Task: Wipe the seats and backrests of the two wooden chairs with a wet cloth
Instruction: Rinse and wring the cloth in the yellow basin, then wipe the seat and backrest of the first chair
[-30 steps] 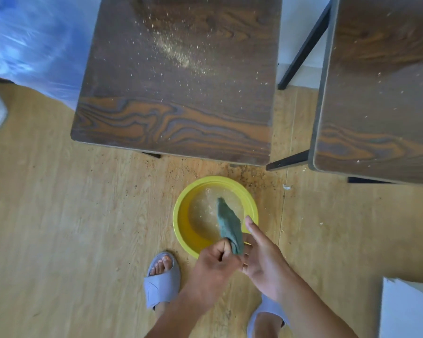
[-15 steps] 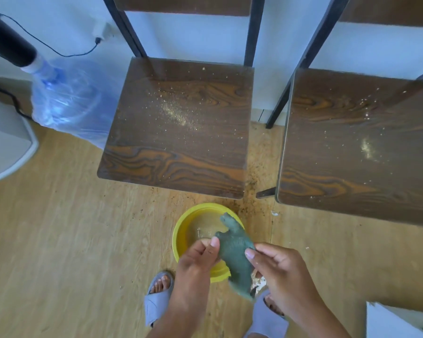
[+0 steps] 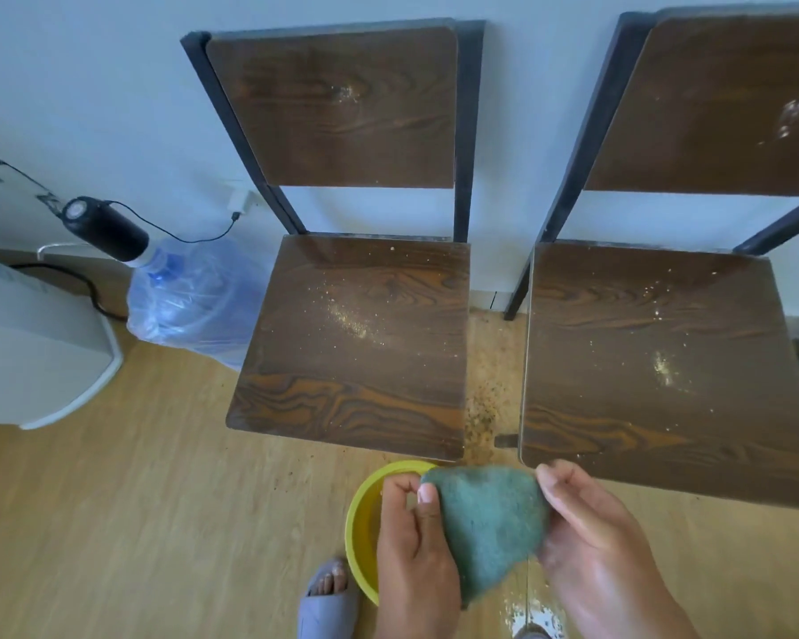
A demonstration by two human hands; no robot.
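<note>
Wood floor (image 3: 111,523); both hands, left (image 3: 411,546), right (image 3: 591,541), grip green cloth (image 3: 490,523); no legible writing.

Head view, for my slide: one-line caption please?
Both hands spread a green cloth before two crumb-dusted chairs.

both seats, left (image 3: 360,343) and right (image 3: 656,362), lay bare but for crumbs, open from the front. a narrow floor gap ran between them. a water jug (image 3: 194,302) stood just beside the left seat. a yellow bowl (image 3: 365,523) sat on the floor below the hands, near the left seat's front edge.
</note>
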